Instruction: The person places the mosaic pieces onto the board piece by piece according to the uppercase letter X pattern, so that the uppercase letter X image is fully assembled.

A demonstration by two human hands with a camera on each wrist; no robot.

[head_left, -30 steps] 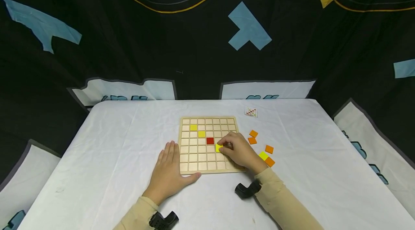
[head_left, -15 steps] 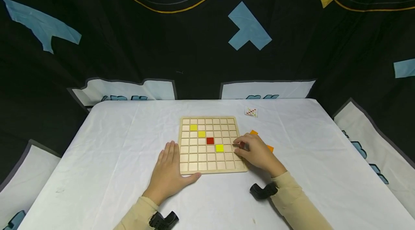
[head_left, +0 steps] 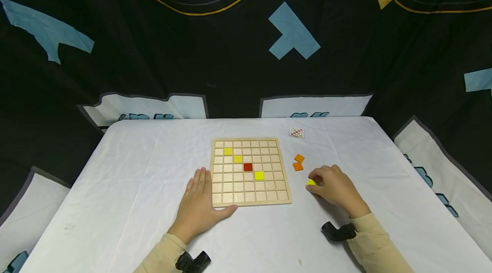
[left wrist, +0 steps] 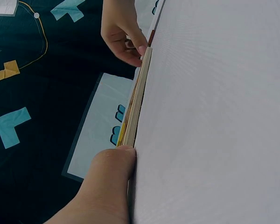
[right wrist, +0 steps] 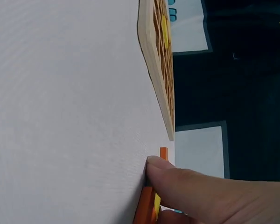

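In the head view a wooden grid board (head_left: 253, 204) lies on the table. Yellow tiles (head_left: 259, 175) and one red tile (head_left: 247, 167) sit in a diagonal line of its cells. My left hand (head_left: 200, 209) lies straight-fingered along the board's left edge, thumb at the near edge; the left wrist view shows the thumb (left wrist: 114, 163) touching it. Right of the board, my right hand (head_left: 336, 187) pinches a loose yellow tile (head_left: 311, 182) between thumb and finger. An orange tile (right wrist: 143, 205) shows beside it in the right wrist view; the right hand hides this one from the head view.
Two orange tiles (head_left: 297, 166) lie between the board and my right hand. A small card with a coloured grid pattern (head_left: 296, 132) lies farther back. White cloth covers the table (head_left: 115, 179), and a dark curtain (head_left: 173, 55) hangs behind it.
My right hand has let go of the yellow tile in the board's cell. It has moved right, off the board, to the loose yellow tile. My left hand has stayed in place.
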